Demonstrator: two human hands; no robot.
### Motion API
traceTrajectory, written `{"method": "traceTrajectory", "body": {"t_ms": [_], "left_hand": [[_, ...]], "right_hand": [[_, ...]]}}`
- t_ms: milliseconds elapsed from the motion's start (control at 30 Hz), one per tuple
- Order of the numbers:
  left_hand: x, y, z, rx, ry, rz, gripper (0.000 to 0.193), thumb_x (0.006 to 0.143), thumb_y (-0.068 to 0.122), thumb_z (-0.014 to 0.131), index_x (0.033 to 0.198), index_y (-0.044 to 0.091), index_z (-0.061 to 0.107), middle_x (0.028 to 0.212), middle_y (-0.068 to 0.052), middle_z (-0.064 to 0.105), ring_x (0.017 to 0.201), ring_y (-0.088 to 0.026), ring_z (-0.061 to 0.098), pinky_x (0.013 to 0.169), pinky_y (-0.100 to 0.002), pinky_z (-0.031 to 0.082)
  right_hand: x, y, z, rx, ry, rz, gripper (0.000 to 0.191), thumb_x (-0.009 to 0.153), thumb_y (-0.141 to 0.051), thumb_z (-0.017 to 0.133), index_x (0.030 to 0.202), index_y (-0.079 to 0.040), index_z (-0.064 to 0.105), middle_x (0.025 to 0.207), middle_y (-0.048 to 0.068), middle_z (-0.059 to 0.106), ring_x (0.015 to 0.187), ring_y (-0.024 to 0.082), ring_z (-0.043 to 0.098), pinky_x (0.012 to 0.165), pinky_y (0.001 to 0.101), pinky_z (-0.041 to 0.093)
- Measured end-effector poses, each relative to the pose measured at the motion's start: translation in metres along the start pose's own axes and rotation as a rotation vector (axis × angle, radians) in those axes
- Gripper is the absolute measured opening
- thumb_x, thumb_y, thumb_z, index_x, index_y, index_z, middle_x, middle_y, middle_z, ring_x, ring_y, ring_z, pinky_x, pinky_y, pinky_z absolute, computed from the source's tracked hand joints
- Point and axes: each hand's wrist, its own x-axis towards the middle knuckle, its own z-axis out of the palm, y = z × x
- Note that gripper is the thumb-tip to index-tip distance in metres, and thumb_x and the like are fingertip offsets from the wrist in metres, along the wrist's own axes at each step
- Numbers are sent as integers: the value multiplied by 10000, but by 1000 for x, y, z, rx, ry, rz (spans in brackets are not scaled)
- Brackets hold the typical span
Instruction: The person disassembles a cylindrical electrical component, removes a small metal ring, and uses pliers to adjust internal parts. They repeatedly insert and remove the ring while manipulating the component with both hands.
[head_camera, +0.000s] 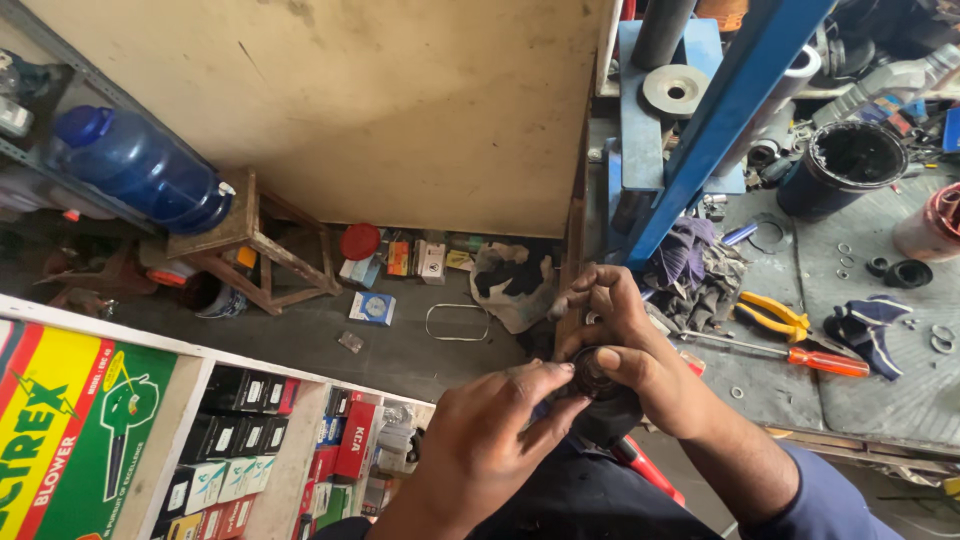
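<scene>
Head view: both hands are meeting at lower centre of the frame around a dark round part (598, 385). The left hand (495, 425) is coming in from the lower left, fingers curled and pressing against the part's left side. The right hand (625, 335) is lying above and to the right, fingers pinching the part's top rim. Both are touching it, so neither is nearer; its long axis is hidden. At upper right a black pot (845, 165) is standing on the bench (880, 390), its inside looking dark, contents unclear. Pliers (770, 315) and a screwdriver (800, 355) are lying just right of the hands.
</scene>
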Motion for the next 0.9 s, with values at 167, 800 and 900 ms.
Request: {"method": "traceTrajectory", "body": {"t_ms": [167, 800, 900], "left_hand": [[4, 11, 1, 68, -10, -20, 319, 869, 83, 860, 1073, 44, 618, 949, -106, 735, 833, -275, 754, 707, -367, 602], [21, 19, -13, 121, -235, -42, 198, 888, 141, 786, 947, 64, 613, 869, -93, 682, 749, -302, 702, 659, -412, 561], [22, 19, -14, 131, -216, -47, 205, 884, 131, 792, 922, 62, 604, 878, -93, 687, 749, -297, 703, 658, -408, 562]], "right_hand": [[-1, -2, 0, 13, -1, 36, 796, 831, -411, 607, 1429, -27, 249, 1177, 199, 567, 975, 260, 688, 896, 372, 524], [0, 3, -9, 59, -146, 108, 736, 856, -411, 623, 1414, -26, 336, 1256, 148, 535, 1042, 221, 623, 871, 338, 500], [2, 0, -7, 115, -153, 113, 674, 890, -376, 624, 1403, -26, 362, 1259, 144, 530, 1030, 218, 616, 862, 354, 506]]}}
